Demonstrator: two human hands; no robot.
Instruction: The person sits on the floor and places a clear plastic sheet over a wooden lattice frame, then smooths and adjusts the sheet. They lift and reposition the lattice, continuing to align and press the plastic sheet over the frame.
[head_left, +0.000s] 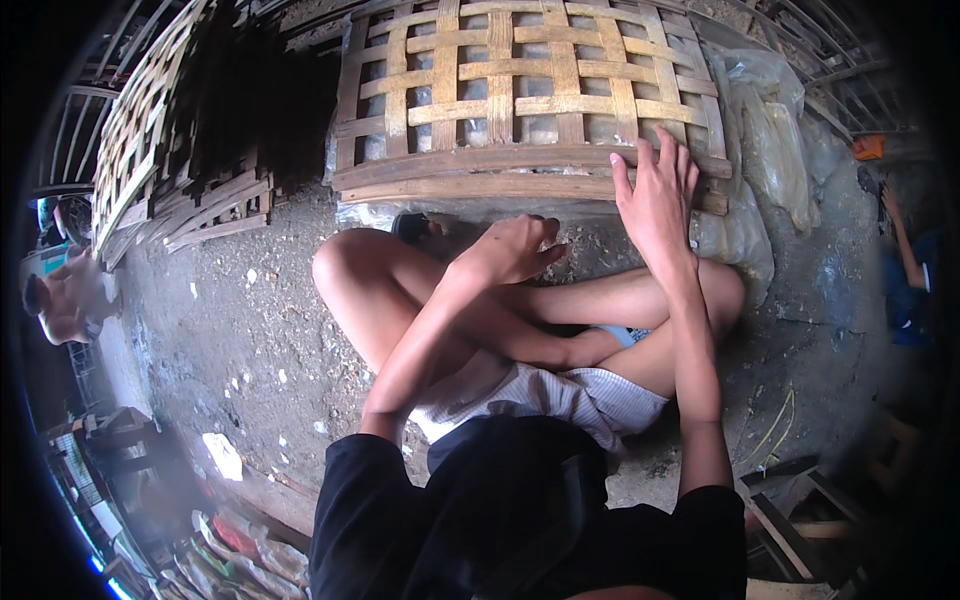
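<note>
A woven bamboo lattice panel lies flat in front of my crossed legs, its wide pale strips crossing with square gaps. Two long wooden slats run along its near edge. My right hand rests on the right end of these slats, fingers stretched forward over the weave and thumb spread to the left. Above my shins hangs my left hand, loosely bent, a gap showing between thumb and finger. It is apart from the panel, and I see nothing in it. Clear plastic sheeting shows under and beside the panel.
More lattice panels and a pile of slats stand at the left. Pale scraps dot the concrete floor. Another person is at the far left; another person's arm shows at the right. A wooden frame sits behind me, right.
</note>
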